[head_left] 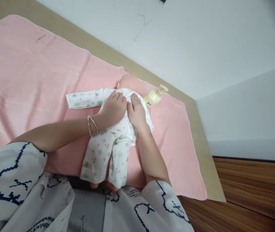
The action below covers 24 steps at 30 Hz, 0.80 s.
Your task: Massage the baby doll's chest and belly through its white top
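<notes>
Where the pink towel nears its far edge, a baby doll lies on its back, bare head pointing away and feet at the towel's near edge. It wears a white romper printed with small green and pink figures. One long sleeve is stretched flat to the left, and both trouser legs lie straight.

Both hands rest side by side on the doll's chest, touching each other. The left hand, with a silver bangle at the wrist, lies palm down with fingers together on the cloth. The right hand bends its fingertips into bunched fabric at the neckline; whether it grips cannot be told. A cream pump bottle lies just right of the head.
</notes>
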Available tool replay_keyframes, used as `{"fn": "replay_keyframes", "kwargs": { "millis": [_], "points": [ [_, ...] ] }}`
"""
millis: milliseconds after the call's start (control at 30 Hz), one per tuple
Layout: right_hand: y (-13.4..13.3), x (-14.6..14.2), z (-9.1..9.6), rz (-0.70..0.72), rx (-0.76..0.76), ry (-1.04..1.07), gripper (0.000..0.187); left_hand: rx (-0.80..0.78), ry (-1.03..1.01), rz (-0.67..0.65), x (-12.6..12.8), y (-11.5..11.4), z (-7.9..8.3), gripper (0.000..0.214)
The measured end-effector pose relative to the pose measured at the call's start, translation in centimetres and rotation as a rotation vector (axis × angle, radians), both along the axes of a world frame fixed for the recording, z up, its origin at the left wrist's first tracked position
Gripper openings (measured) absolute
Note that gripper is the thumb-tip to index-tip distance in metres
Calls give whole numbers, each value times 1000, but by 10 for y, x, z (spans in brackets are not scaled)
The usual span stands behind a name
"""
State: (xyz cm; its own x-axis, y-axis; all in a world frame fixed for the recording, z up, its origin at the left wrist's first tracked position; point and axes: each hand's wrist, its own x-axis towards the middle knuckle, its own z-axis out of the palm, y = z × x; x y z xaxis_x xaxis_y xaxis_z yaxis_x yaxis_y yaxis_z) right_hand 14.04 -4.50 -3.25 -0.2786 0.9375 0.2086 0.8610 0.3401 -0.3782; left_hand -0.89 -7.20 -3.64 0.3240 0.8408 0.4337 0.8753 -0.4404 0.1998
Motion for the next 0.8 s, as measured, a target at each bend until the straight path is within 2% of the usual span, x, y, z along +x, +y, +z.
{"fn": "replay_keyframes", "kwargs": {
  "millis": [100,267,400,567,800],
  "points": [
    [-14,-11,4,-54,15,-57,55,-18,-21,-8,-4,6,0,46],
    [-37,-27,10,-97,62,-99,50,-64,-83,28,-14,30,-8,45],
    [-24,-17,6,-52,50,-10,50,-41,-160,50,-12,35,-18,44],
    [-1,-1,-3,-40,-34,61,62,46,-230,-26,-5,25,-21,43],
    [0,-2,-8,-20,-19,57,64,51,-328,-41,-9,30,-24,37]
  ]
}}
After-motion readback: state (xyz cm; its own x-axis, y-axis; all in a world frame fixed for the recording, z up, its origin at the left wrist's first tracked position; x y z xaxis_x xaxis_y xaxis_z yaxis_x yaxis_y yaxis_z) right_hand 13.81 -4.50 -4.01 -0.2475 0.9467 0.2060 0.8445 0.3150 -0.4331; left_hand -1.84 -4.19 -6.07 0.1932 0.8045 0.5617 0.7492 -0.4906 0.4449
